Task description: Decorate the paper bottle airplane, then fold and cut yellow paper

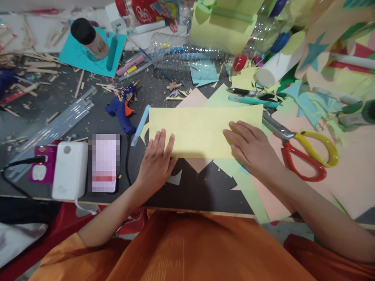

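Observation:
A yellow sheet of paper [193, 130], a long rectangle, lies in front of me on the dark table. My left hand [156, 158] rests flat on its lower left part with fingers stretched out. On its right end lies my right hand [249, 146], fingers extended and slightly bent against the paper. Pink paper [199, 164] and pale green paper [224, 166] stick out from beneath the yellow sheet. Scissors with one yellow and one red handle [304, 152] lie just right of my right hand. A light blue rolled paper stick [141, 125] is beside the sheet's left edge.
A blue hot glue gun [121, 115], a phone [104, 164] and a white power bank [70, 169] are on the left. Clear glue sticks [58, 127] and wood scraps lie farther left. Behind are a plastic bottle [181, 47], pens [253, 93] and paper offcuts.

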`<control>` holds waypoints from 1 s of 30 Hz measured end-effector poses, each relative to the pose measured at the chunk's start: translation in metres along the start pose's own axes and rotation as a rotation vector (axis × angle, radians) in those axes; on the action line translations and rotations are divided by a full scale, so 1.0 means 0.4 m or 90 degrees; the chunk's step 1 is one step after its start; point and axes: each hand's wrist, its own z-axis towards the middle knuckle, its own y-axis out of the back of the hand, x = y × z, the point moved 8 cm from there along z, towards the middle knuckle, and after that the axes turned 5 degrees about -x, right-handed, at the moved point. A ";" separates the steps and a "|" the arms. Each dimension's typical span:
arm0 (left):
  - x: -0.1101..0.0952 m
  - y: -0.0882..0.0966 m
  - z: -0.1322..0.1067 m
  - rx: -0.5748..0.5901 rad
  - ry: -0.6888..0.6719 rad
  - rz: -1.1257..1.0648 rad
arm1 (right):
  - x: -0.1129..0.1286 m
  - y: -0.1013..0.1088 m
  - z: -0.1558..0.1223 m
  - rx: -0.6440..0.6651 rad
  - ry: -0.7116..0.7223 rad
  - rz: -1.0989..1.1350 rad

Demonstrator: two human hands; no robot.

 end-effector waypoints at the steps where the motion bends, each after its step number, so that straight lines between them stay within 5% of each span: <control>1: -0.002 0.000 0.001 0.002 0.000 0.012 | 0.004 0.005 0.001 -0.019 0.011 -0.014; 4: -0.001 -0.004 0.000 0.010 0.013 0.019 | 0.009 0.016 0.003 -0.073 0.028 -0.032; 12: 0.003 -0.014 -0.003 0.042 0.037 0.016 | 0.015 0.013 -0.005 -0.038 0.016 -0.023; 20: -0.013 -0.001 0.010 0.072 0.046 0.024 | 0.197 -0.004 0.002 0.009 0.235 -0.022; 26: -0.126 0.028 -0.004 0.047 -0.191 -0.061 | 0.231 -0.006 0.012 -0.004 0.219 -0.015; 30: -0.138 0.042 -0.015 0.010 -0.205 -0.056 | 0.214 0.004 -0.023 0.000 0.190 -0.016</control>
